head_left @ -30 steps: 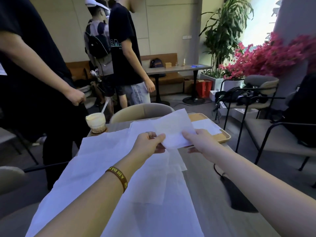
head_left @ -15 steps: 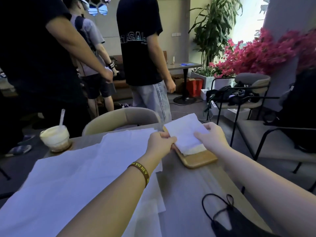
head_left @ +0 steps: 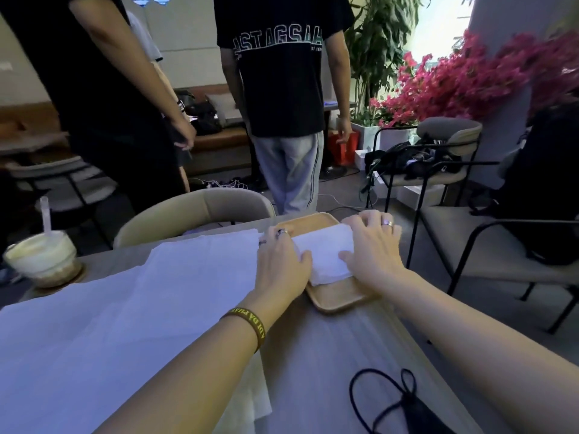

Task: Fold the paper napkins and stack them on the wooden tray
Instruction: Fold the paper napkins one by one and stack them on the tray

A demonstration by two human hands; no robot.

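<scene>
Folded napkins (head_left: 326, 252) stacked on wooden tray (head_left: 338, 300), 1 o'clock on table (head_left: 313, 355), left hand (head_left: 282, 264) at stack's 9 o'clock, right hand (head_left: 372, 249) at 3 o'clock, both hands' fingers extended, pressing, unfolded sheets (head_left: 125, 308) at tray's 8 o'clock

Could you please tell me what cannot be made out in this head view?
Folded napkin stack: sheet count hidden; left hand and right hand cover its sides.
Wooden tray: middle lies under the stack and hands.
Black mask: cut off by the bottom edge.
Unfolded napkins: number unclear; they overlap and the left edge cuts them.
</scene>
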